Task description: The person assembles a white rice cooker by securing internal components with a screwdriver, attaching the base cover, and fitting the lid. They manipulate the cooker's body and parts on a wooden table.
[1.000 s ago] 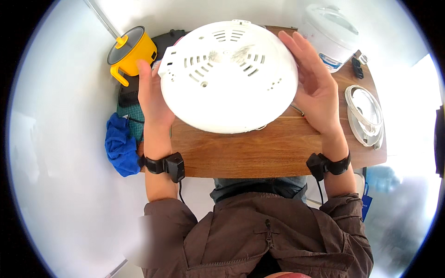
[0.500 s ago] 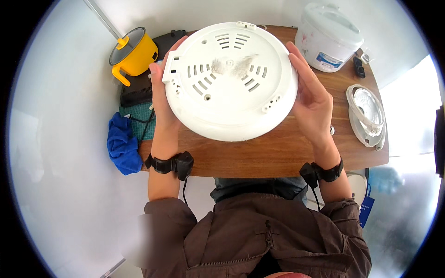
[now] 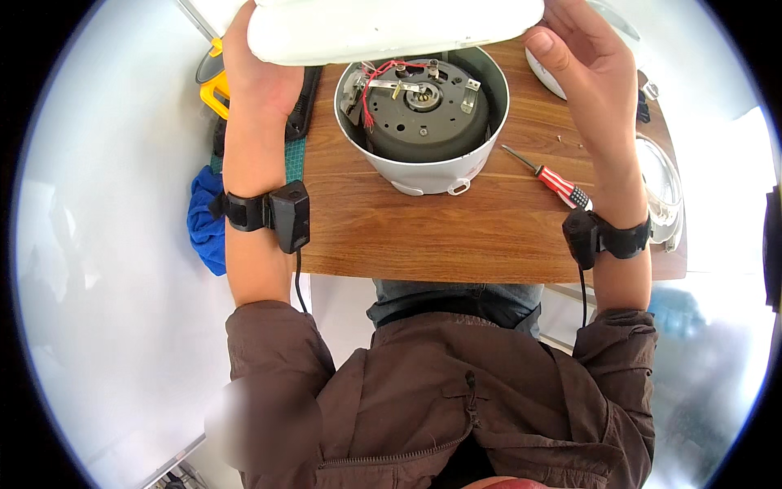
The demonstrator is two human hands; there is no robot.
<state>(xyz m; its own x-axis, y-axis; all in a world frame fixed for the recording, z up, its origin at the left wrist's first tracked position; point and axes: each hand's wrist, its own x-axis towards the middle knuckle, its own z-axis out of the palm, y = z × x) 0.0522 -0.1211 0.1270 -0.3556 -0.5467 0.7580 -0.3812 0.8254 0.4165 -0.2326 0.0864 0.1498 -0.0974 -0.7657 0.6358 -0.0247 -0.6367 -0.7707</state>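
Both my hands hold a round white plastic base cover [image 3: 391,33] up at the far edge of the view, and its top is cut off. My left hand [image 3: 265,69] grips its left end, with the fingers mostly hidden. At its right end is my right hand [image 3: 593,65], the thumb bent against the rim. Below the cover, an upturned white rice cooker body [image 3: 407,173] stands on the table. Inside it shows a dark round metal plate [image 3: 428,122] with red wires [image 3: 368,102], a metal strip and small brackets.
A red, white and black screwdriver [image 3: 562,186] lies right of the cooker, near tiny screws. A clear and white lid part [image 3: 664,191] sits at the right edge. Leftward are a blue cloth [image 3: 205,220], a green mat [image 3: 294,159] and a yellow pot [image 3: 214,94].
Both hands have moved the cover up and away, and its vented face has turned out of sight. The open cooker body and the screwdriver, hidden before, now show.
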